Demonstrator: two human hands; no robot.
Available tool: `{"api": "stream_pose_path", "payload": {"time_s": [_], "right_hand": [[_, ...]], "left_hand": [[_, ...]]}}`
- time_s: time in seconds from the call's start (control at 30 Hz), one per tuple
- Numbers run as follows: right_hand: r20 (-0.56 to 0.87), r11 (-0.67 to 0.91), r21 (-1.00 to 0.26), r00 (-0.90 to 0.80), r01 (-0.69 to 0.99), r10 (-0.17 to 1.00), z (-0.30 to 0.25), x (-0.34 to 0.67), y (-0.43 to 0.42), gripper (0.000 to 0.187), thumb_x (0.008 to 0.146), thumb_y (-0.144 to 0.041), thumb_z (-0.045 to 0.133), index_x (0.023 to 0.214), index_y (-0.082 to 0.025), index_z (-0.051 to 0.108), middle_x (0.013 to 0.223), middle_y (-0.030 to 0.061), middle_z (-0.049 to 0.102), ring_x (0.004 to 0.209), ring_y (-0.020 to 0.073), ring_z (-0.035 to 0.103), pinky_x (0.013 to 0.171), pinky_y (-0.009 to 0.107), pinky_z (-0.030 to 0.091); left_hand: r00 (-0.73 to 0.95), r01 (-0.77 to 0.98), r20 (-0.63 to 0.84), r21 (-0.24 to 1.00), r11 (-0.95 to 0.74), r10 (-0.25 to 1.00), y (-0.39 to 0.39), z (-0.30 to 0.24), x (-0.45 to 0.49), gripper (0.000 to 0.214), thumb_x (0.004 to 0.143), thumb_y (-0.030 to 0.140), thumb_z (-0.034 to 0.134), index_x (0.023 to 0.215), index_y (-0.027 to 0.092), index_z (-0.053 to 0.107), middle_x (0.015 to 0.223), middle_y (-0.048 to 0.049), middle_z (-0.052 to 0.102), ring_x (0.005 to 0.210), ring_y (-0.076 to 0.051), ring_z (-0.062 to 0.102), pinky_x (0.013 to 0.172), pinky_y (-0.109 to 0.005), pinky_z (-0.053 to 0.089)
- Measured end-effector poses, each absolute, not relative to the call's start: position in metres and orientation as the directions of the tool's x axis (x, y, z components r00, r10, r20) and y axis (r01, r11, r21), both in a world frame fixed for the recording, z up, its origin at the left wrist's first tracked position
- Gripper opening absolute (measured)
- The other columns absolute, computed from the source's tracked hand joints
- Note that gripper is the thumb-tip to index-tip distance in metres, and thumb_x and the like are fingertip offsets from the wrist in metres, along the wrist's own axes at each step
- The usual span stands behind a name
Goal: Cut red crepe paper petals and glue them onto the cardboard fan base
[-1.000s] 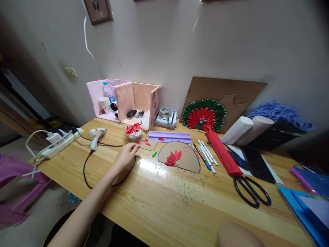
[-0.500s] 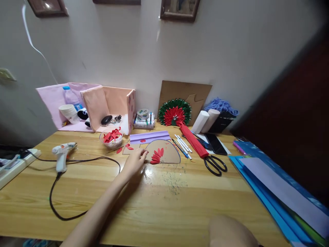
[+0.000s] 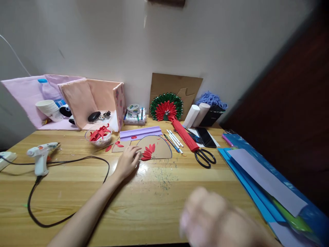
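Note:
My left hand (image 3: 128, 160) rests at the left edge of a semicircular cardboard piece (image 3: 162, 146), fingers bent and apart, with nothing seen in them. The cardboard lies flat with a dark outline, and a fan of red paper petals (image 3: 148, 153) sits on its lower left. My right hand (image 3: 209, 214) is over the near side of the table, smeared by motion, so I cannot tell what its fingers hold. Loose red petals (image 3: 108, 148) lie left of my left hand, near a clear bowl (image 3: 106, 141) of red paper pieces (image 3: 100, 133).
A white glue gun (image 3: 41, 157) with a black cord stands at left. Pens (image 3: 175, 138), a red crepe-paper roll (image 3: 184, 133) and black-handled scissors (image 3: 205, 157) lie right of the cardboard. A green-and-red peacock craft (image 3: 167, 108) leans at the back. Coloured sheets (image 3: 267, 180) lie at far right.
My right hand has come up and forward into view from the bottom edge. My left hand stays by the cardboard, its fingers a little looser. The view has shifted right and downward.

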State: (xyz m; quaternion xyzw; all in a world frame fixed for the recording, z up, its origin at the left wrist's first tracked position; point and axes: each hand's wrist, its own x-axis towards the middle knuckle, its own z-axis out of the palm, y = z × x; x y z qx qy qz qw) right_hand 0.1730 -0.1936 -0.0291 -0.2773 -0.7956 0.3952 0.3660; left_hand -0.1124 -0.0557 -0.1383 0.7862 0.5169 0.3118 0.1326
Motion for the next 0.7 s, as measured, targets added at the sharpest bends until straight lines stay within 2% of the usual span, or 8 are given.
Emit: {"api": "stream_pose_path", "payload": {"time_s": [0.03, 0.07, 0.1, 0.17, 0.27, 0.4, 0.6, 0.7], "right_hand": [[0.367, 0.555, -0.825, -0.644, 0.108, 0.671, -0.029, 0.170, -0.172, 0.057, 0.075, -0.078, 0.028, 0.104, -0.045, 0.064, 0.102, 0.0002, 0.068, 0.106, 0.0300, 0.057, 0.090, 0.046, 0.048], [0.328, 0.513, -0.846, -0.618, 0.144, 0.714, -0.033, 0.168, -0.151, 0.062, 0.083, -0.071, 0.018, 0.111, -0.036, 0.062, 0.115, 0.0031, 0.063, 0.112, 0.0284, 0.053, 0.096, 0.047, 0.043], [0.336, 0.512, -0.841, -0.577, 0.172, 0.745, -0.041, 0.168, -0.130, 0.060, 0.088, -0.065, 0.017, 0.116, -0.031, 0.059, 0.121, 0.0051, 0.059, 0.115, 0.0265, 0.051, 0.100, 0.046, 0.039], [0.302, 0.502, -0.809, -0.517, 0.307, 0.801, -0.066, 0.169, -0.096, 0.046, 0.094, -0.051, 0.026, 0.117, -0.025, 0.056, 0.123, 0.0080, 0.057, 0.119, 0.0244, 0.047, 0.105, 0.045, 0.032], [0.219, 0.476, -0.747, -0.503, 0.465, 0.836, -0.109, 0.174, -0.061, 0.034, 0.095, -0.040, 0.032, 0.114, -0.025, 0.057, 0.123, 0.0095, 0.056, 0.118, 0.0229, 0.047, 0.102, 0.043, 0.034], [0.168, 0.518, -0.673, -0.572, 0.528, 0.802, -0.138, 0.177, -0.038, 0.027, 0.095, -0.032, 0.037, 0.113, -0.024, 0.056, 0.121, 0.0086, 0.056, 0.115, 0.0218, 0.048, 0.100, 0.041, 0.038], [0.184, 0.544, -0.659, -0.590, 0.519, 0.786, -0.145, 0.170, -0.032, 0.024, 0.094, -0.027, 0.040, 0.111, -0.023, 0.056, 0.116, 0.0083, 0.057, 0.111, 0.0205, 0.050, 0.095, 0.038, 0.041], [0.276, 0.579, -0.624, -0.544, 0.525, 0.792, -0.145, 0.174, -0.033, 0.022, 0.092, -0.021, 0.040, 0.106, -0.022, 0.057, 0.108, 0.0081, 0.060, 0.106, 0.0202, 0.053, 0.093, 0.037, 0.042]], "left_hand": [[0.360, 0.709, 0.353, 0.498, -0.499, 0.864, -0.056, -0.137, -0.110, 0.033, 0.092, 0.031, 0.038, 0.116, 0.020, 0.058, 0.120, -0.0086, 0.059, 0.113, -0.022, 0.051, 0.097, -0.039, 0.040], [0.444, 0.689, 0.341, 0.461, -0.559, 0.829, -0.056, -0.136, -0.106, 0.035, 0.092, 0.031, 0.037, 0.122, 0.022, 0.055, 0.127, -0.0073, 0.056, 0.117, -0.021, 0.048, 0.101, -0.039, 0.037], [0.515, 0.677, 0.311, 0.425, -0.601, 0.799, -0.055, -0.134, -0.101, 0.038, 0.092, 0.032, 0.037, 0.127, 0.024, 0.050, 0.133, -0.0063, 0.052, 0.123, -0.021, 0.045, 0.104, -0.040, 0.034], [0.609, 0.666, 0.237, 0.365, -0.650, 0.757, -0.050, -0.133, -0.091, 0.046, 0.092, 0.036, 0.040, 0.136, 0.025, 0.040, 0.142, -0.0061, 0.044, 0.130, -0.022, 0.038, 0.109, -0.043, 0.027], [0.659, 0.675, 0.141, 0.322, -0.664, 0.738, -0.040, -0.134, -0.080, 0.055, 0.091, 0.042, 0.038, 0.141, 0.022, 0.032, 0.147, -0.0081, 0.035, 0.135, -0.023, 0.031, 0.112, -0.045, 0.020], [0.651, 0.700, 0.109, 0.297, -0.649, 0.751, -0.033, -0.136, -0.076, 0.057, 0.091, 0.045, 0.036, 0.142, 0.019, 0.031, 0.146, -0.0089, 0.036, 0.135, -0.024, 0.031, 0.112, -0.045, 0.019], [0.631, 0.734, 0.071, 0.269, -0.624, 0.773, -0.034, -0.135, -0.077, 0.057, 0.092, 0.046, 0.034, 0.142, 0.020, 0.030, 0.146, -0.0086, 0.037, 0.133, -0.024, 0.034, 0.112, -0.046, 0.019], [0.635, 0.735, 0.057, 0.261, -0.625, 0.771, -0.033, -0.133, -0.077, 0.057, 0.092, 0.047, 0.034, 0.142, 0.019, 0.030, 0.147, -0.0096, 0.035, 0.133, -0.023, 0.034, 0.112, -0.046, 0.018]]}}
